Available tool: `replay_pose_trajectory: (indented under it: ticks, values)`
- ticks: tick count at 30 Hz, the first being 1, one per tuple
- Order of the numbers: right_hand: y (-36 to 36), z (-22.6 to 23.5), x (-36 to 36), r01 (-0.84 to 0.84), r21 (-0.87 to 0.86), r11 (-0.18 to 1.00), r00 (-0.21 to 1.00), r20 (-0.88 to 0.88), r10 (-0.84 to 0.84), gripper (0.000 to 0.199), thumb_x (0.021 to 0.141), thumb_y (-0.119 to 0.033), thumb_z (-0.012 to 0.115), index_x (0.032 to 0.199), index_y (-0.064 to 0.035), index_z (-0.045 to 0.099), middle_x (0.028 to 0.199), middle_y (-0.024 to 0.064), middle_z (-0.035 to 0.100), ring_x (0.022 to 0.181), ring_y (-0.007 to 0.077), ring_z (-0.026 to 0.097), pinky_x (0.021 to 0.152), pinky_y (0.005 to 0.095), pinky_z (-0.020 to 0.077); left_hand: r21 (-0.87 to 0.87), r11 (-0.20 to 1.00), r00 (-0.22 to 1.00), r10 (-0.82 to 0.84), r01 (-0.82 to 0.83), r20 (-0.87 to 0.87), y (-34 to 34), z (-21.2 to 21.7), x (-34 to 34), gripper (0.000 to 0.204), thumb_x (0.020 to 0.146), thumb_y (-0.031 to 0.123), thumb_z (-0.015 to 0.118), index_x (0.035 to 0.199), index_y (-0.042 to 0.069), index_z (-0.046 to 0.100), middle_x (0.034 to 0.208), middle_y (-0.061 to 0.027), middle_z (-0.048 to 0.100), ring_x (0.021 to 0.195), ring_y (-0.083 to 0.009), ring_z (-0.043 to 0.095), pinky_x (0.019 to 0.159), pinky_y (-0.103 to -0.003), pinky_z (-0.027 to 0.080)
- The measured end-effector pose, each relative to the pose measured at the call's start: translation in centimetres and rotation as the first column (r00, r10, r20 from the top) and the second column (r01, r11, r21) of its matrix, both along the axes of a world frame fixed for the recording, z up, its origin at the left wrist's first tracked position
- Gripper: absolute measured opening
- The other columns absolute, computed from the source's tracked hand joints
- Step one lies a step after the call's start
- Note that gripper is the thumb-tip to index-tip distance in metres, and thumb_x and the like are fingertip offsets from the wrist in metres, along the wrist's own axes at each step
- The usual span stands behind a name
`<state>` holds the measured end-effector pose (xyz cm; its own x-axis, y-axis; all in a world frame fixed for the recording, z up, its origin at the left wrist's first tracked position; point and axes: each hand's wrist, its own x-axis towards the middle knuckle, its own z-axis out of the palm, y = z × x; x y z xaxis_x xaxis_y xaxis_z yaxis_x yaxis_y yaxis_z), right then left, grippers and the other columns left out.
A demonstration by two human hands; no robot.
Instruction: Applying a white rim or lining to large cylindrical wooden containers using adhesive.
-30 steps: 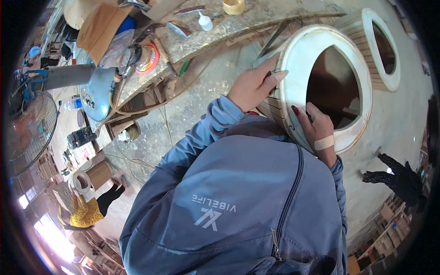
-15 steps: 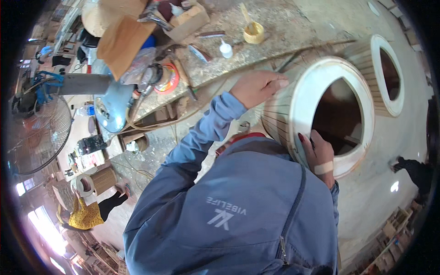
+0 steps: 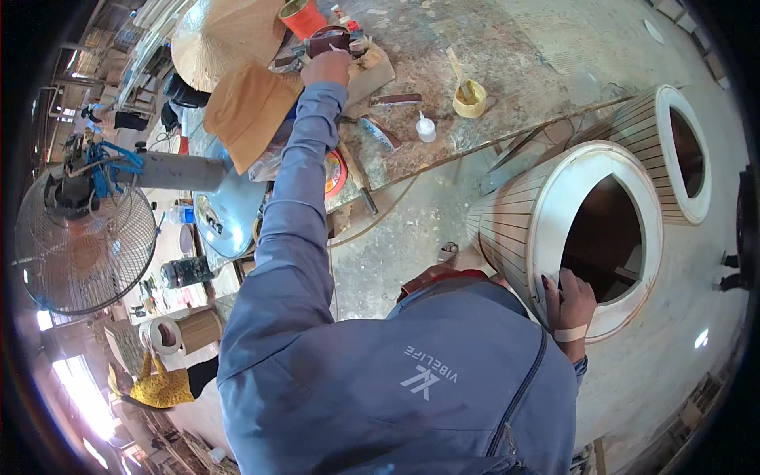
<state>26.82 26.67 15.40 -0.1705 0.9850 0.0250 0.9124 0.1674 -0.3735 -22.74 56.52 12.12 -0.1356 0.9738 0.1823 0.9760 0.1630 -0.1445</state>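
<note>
Two hands are busy well apart from each other. The left hand [image 3: 326, 70], at the end of a blue sleeve [image 3: 293, 198], is up at the top of the frame, left of centre, over an open tan box [image 3: 372, 77] on the mottled bench [image 3: 522, 95]. Its fingers are mostly hidden from me, so I can't tell whether they pinch anything. A red can [image 3: 302, 17] stands just beyond it, near a conical hat [image 3: 222, 43] and a tan bucket hat [image 3: 252, 115].

Over at right of centre, the right hand [image 3: 571, 307] lies on a slatted drum [image 3: 546, 237] with a broad white ring around its dark opening. The fingers are bent at the opening's lower edge, the thumb apart from them on the ring; I can't tell if they grip. A pale bandage [image 3: 570, 333] wraps that wrist. A second drum [image 3: 663, 158] sits behind, toward the upper right. On the bench, right of the box, are a small white bottle [image 3: 426, 127] and a yellow cup [image 3: 470, 99] with a stick [image 3: 455, 63] in it.
</note>
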Motion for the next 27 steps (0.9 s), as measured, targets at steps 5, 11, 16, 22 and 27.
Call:
replay_pose_trajectory:
  ticks: [5,11,16,22,27]
  values:
    - [0.2,0.0,-0.1,0.007,0.028,1.000,1.000,-0.025,-0.007,0.027,0.090,-0.029,0.067,0.099,-0.0035,0.065,0.077,0.0139,0.062,0.072,0.0336,0.059,0.067,0.0433,0.0443,-0.142,0.979,0.989,0.145,-0.147,-0.021,1.8,-2.8,-1.9,0.024,0.087,0.029,0.064,0.108,0.025,0.074,0.107,-0.0083,0.073,0.101,-0.0312,0.069,0.085,-0.047,0.056]
    - [0.2,0.1,0.0,0.008,0.043,0.999,0.999,-0.047,-0.006,0.026,0.089,-0.027,0.068,0.099,-0.0025,0.066,0.080,0.0141,0.064,0.073,0.0333,0.060,0.068,0.0430,0.0448,-0.165,0.962,0.974,0.225,-0.219,0.015,1.7,-3.2,-1.3,0.025,0.086,0.030,0.065,0.109,0.023,0.074,0.109,-0.0102,0.073,0.104,-0.0311,0.069,0.085,-0.048,0.056]
    - [-0.2,-0.1,0.4,0.019,0.063,0.998,0.998,-0.063,-0.015,0.025,0.089,-0.025,0.068,0.099,-0.0024,0.067,0.085,0.0148,0.067,0.077,0.0339,0.062,0.070,0.0427,0.0462,-0.133,0.975,0.984,0.180,-0.179,-0.007,0.9,-2.7,-0.4,0.022,0.089,0.028,0.063,0.105,0.018,0.075,0.106,-0.0132,0.073,0.101,-0.0328,0.071,0.083,-0.049,0.057]
    - [0.1,-0.4,0.6,0.016,0.177,0.984,0.979,-0.205,0.021,0.019,0.088,-0.018,0.069,0.099,-0.0029,0.068,0.092,0.0160,0.068,0.082,0.0369,0.063,0.073,0.0442,0.0481,-0.061,0.990,0.991,0.123,-0.125,-0.044,-0.6,-0.6,-1.3,0.025,0.089,0.035,0.064,0.103,0.017,0.076,0.101,-0.0135,0.074,0.099,-0.0327,0.071,0.083,-0.049,0.057]
    - [0.5,0.5,0.4,0.072,0.199,0.977,0.908,-0.420,0.019,0.014,0.090,-0.014,0.067,0.098,-0.0026,0.067,0.085,0.0157,0.064,0.077,0.0348,0.061,0.069,0.0397,0.0480,0.113,0.988,0.979,-0.119,0.101,0.166,-9.0,5.3,5.6,0.029,0.091,0.040,0.063,0.106,0.018,0.075,0.094,-0.0109,0.074,0.088,-0.0333,0.071,0.074,-0.045,0.055]
